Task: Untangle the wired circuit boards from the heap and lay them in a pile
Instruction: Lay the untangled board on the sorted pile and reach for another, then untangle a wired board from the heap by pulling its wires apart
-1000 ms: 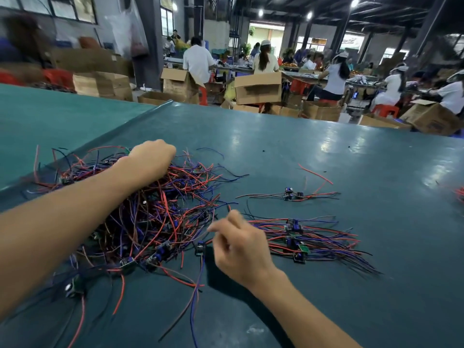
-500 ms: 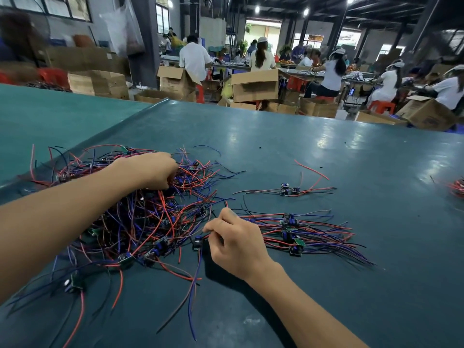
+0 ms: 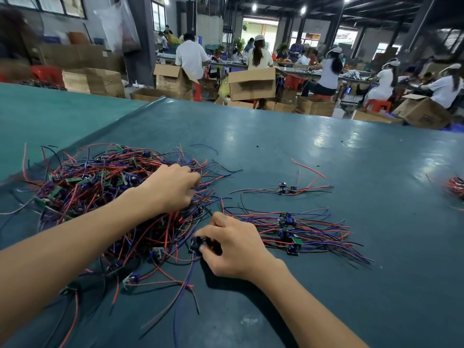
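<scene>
The right hand [image 3: 233, 249] pinches a circuit board [image 3: 195, 245] at the near edge of the heap [image 3: 100, 192] — the pile [image 3: 288, 229] lies just right of it. The left hand [image 3: 173, 189] grips heap wires. Behind the table [image 3: 326, 151], cardboard boxes [image 3: 252, 84] — contents hidden.

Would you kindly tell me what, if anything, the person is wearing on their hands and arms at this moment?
Nothing that shows. The left hand and right hand are bare: no gloves, rings or finger tape can be seen. The left forearm and right forearm are bare too, with no sleeve, watch or bracelet in view up to the picture's edge.
</scene>
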`<action>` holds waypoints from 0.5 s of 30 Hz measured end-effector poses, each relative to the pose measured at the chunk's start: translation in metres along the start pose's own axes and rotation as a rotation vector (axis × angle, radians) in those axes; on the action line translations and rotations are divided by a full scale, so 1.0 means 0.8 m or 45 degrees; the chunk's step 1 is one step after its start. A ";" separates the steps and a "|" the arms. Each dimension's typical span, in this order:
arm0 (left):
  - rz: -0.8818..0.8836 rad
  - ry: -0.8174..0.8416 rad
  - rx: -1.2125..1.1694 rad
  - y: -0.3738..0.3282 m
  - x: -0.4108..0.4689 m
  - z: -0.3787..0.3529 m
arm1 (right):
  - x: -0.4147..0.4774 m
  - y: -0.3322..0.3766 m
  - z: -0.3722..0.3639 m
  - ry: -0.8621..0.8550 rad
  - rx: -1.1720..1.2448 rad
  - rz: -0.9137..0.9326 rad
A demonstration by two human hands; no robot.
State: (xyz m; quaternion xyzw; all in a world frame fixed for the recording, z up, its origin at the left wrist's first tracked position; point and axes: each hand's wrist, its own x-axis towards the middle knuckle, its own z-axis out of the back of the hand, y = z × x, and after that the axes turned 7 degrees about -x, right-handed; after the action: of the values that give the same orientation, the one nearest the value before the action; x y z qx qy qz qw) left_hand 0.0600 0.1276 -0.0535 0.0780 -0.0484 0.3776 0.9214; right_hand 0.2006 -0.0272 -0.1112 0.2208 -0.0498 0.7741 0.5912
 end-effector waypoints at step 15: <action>0.029 0.033 -1.516 -0.005 -0.047 0.047 | 0.070 -0.031 0.037 -0.468 0.408 -0.187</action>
State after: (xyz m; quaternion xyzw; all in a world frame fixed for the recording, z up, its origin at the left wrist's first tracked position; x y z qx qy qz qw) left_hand 0.0349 0.0920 -0.0228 -0.4572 -0.2416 0.2963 0.8030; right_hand 0.2207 0.0199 -0.0671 0.4517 -0.0169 0.6741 0.5842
